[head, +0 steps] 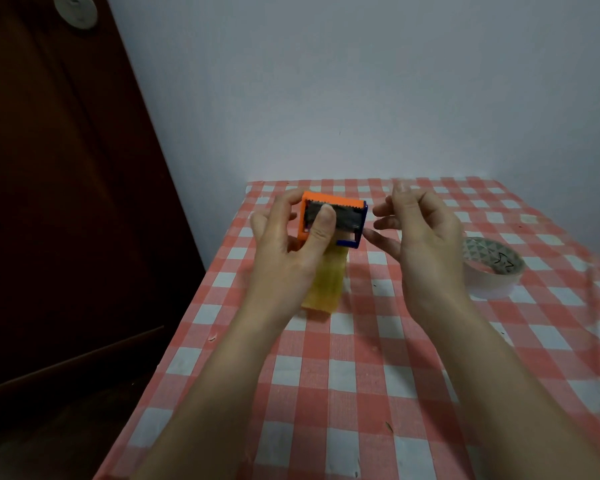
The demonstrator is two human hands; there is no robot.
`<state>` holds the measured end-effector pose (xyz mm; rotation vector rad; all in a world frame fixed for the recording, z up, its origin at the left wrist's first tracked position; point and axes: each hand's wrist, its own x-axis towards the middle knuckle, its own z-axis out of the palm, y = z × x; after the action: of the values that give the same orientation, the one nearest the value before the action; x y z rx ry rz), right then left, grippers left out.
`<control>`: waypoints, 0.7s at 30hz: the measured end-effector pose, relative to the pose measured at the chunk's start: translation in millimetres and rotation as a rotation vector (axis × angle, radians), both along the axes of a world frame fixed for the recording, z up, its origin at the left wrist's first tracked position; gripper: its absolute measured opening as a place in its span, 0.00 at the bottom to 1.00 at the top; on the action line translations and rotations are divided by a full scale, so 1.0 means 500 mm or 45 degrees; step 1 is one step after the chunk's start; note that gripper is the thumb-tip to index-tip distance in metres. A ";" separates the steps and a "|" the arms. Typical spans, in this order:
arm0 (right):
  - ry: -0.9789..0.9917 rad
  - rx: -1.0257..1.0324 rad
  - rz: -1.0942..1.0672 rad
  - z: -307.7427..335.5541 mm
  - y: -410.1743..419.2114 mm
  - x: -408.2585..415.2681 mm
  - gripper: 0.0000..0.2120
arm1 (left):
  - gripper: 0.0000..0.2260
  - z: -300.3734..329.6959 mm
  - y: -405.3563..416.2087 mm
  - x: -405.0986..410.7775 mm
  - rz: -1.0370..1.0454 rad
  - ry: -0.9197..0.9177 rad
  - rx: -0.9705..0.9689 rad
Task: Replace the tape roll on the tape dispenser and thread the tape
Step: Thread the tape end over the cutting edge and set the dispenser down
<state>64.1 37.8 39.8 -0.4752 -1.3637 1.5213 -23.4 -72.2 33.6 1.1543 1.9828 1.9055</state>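
My left hand (288, 240) holds a small orange and blue tape dispenser (340, 216) up above the table, thumb pressed on its dark middle face and fingers behind it. A yellowish strip of tape (326, 282) hangs down from the dispenser's underside. My right hand (420, 233) hovers just right of the dispenser, fingers spread and curled, its fingertips close to the blue side; I cannot tell whether they touch it. A white tape roll (492, 271) with a patterned core lies flat on the table to the right of my right hand.
The table wears a red and white checked cloth (361, 375) and stands against a pale wall. A dark wooden door (49, 202) fills the left side, with the table's left edge next to it.
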 end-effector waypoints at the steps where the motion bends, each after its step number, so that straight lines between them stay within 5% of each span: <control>1: 0.010 -0.007 0.001 -0.001 0.000 0.000 0.12 | 0.29 0.005 -0.001 0.001 0.037 -0.006 -0.005; 12: 0.051 0.076 -0.063 0.016 -0.003 0.014 0.13 | 0.11 0.002 -0.001 -0.011 0.029 -0.051 0.002; 21: 0.015 0.468 0.026 0.007 -0.008 0.018 0.17 | 0.10 0.006 -0.002 -0.005 0.012 -0.037 0.017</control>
<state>73.1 33.8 43.6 -0.2213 -1.5993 1.2486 -25.7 -73.3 36.4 1.1165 1.9671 1.9319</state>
